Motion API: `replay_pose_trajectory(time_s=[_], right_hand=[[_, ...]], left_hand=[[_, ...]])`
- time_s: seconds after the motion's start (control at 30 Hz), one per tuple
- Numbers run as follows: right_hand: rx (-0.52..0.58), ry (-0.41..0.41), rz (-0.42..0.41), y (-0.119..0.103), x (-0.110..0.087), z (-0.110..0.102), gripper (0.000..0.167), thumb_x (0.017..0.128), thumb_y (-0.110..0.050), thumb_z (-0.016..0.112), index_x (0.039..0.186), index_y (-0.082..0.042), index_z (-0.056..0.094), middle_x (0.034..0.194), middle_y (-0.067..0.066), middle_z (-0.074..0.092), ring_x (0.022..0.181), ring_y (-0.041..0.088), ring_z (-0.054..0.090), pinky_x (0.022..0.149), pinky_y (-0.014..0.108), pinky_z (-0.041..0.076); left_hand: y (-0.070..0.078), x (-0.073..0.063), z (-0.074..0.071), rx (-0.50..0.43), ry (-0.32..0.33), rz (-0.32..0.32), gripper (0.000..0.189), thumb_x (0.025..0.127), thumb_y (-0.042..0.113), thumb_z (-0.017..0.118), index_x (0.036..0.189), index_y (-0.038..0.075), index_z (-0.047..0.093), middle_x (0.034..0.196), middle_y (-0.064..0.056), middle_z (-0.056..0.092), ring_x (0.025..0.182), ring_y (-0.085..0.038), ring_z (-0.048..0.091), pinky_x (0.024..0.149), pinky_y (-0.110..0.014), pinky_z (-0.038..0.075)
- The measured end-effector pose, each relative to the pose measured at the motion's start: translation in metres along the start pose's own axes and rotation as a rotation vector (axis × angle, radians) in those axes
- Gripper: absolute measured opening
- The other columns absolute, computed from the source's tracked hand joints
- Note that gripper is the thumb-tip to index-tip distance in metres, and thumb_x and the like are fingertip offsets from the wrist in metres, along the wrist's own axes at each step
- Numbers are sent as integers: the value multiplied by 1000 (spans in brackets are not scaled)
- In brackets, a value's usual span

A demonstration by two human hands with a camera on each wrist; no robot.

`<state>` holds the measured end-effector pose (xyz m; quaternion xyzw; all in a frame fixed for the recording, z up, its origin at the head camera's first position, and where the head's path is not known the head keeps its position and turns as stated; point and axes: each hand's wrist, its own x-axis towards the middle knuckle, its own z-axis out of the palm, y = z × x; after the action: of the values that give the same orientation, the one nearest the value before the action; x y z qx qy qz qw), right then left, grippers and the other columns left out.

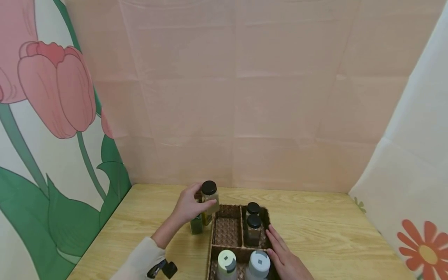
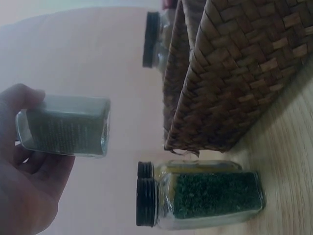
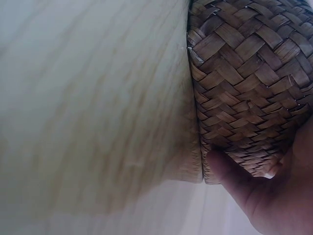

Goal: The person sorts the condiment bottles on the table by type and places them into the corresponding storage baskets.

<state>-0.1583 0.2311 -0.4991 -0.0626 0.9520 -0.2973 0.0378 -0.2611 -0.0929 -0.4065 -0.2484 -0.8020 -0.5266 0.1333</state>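
My left hand [image 1: 189, 206] holds a square glass spice jar [image 1: 211, 200] with a black lid, raised above the table by the basket's far left corner. In the left wrist view the jar [image 2: 66, 126] shows a printed label. A woven basket [image 1: 227, 247] with dividers stands in front of me. Against its right outer wall, my right hand [image 1: 285, 254] rests with fingers extended; the right wrist view shows a finger touching the weave [image 3: 249, 83]. Two black-lidded jars [image 1: 253, 229] stand in the far right compartment. The near part holds two white-lidded bottles [image 1: 259, 264].
Left of the basket stand a jar of green flakes [image 2: 217, 196] and a yellowish one [image 2: 195, 165] beside it, both black-lidded. The wooden table [image 1: 325, 233] ends at a pink cloth [image 1: 238, 109]. Flower-printed cloths [image 1: 59, 89] hang at the sides.
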Motion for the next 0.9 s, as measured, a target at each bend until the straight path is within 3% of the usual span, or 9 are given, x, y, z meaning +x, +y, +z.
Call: replay_pose_trajectory(time_s=[0.23,0.57,0.8,0.9], right_hand=[[3,2,-13,-2,-2,-1,61,108,-41,46,160,-11,32,169,5,21,147,36,36,104,60,44],[4,1,-12,-3,-3,-2,62,107,-41,47,160,-12,33,169,4,21,146,35,36,104,60,44],[3,-3,-1,-5,-3,-2,62,107,-42,47,160,-12,33,168,5,21,147,35,36,104,60,44],[2,-2,0,-5,-2,-3,61,107,-41,47,159,-12,33,168,5,21,147,36,35,105,60,43]], left_hand=[[5,1,7,55,-18,18,46,84,26,85,124,10,69,106,-3,68,87,-20,63,69,-27,53],[17,2,19,62,-126,73,40,86,28,83,122,15,69,106,1,69,86,-14,62,69,-31,56],[26,3,30,25,-214,21,44,86,30,82,126,17,68,117,3,69,103,-17,66,87,-37,58],[30,2,36,-13,-265,-5,42,87,29,82,124,19,68,112,4,69,94,-14,68,80,-31,58]])
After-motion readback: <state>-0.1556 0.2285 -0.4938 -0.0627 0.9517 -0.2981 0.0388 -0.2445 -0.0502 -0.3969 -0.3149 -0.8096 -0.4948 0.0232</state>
